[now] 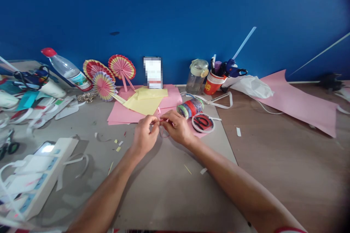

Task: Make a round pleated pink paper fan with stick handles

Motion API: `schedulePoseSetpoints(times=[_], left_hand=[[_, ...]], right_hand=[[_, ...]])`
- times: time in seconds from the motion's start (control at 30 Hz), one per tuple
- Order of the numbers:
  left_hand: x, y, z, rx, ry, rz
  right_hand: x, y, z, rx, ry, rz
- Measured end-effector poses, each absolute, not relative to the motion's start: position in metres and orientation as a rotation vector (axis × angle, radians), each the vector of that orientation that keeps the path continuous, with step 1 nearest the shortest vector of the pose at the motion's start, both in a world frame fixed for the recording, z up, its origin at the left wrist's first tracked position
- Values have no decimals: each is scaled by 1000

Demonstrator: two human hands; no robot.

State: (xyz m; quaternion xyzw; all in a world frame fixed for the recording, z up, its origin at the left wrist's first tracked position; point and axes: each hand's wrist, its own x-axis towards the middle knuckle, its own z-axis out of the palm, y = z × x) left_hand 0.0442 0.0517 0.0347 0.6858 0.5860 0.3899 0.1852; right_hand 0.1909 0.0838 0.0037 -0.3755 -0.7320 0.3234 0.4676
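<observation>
My left hand [144, 133] and my right hand [176, 127] meet over the grey mat [164, 185] in the middle of the table. Both are closed in a pinch on a small pink folded paper piece [159, 121] held between the fingertips. Just behind the hands lie pink paper sheets [120, 114] with yellow paper sheets [144, 103] on top. A roll of coloured bands [190, 107] and a tape ring [203, 122] with black scissors inside lie right of my right hand.
Three pleated paper fans [105, 74] stand at the blue wall beside a tilted water bottle [67, 69]. A clear jar [197, 75], a cup of tools [214, 82] and a large pink sheet [298, 103] are at the right. A power strip [35, 180] lies at the left.
</observation>
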Motion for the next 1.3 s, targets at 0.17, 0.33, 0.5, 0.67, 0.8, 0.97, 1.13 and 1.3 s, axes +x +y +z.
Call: schedulePoseSetpoints(times=[0.17,0.33,0.5,0.67,0.8,0.97,1.13,1.3], left_hand=[[45,53,36,1719,1584,1103],[41,56,33,1554,1537,1119],[39,58,28,1343,1396,1198],[39,62,23,1062,1293,1272],[38,65,26,861,1196,1304],[34,68,31,687,1098,1308],[29,70,36,630,1035,1340],[25,71,39,692,1045,1327]], right_hand=[[190,83,2,-1042,-1752,778],[190,83,5,-1059,-1718,856],[190,84,7,-1040,-1707,873],[190,84,8,-1047,-1703,902],[191,83,6,-1097,-1691,930],[192,85,1,-1213,-1564,990],[192,89,3,-1179,-1247,1461],[197,89,15,-867,-1100,1949]])
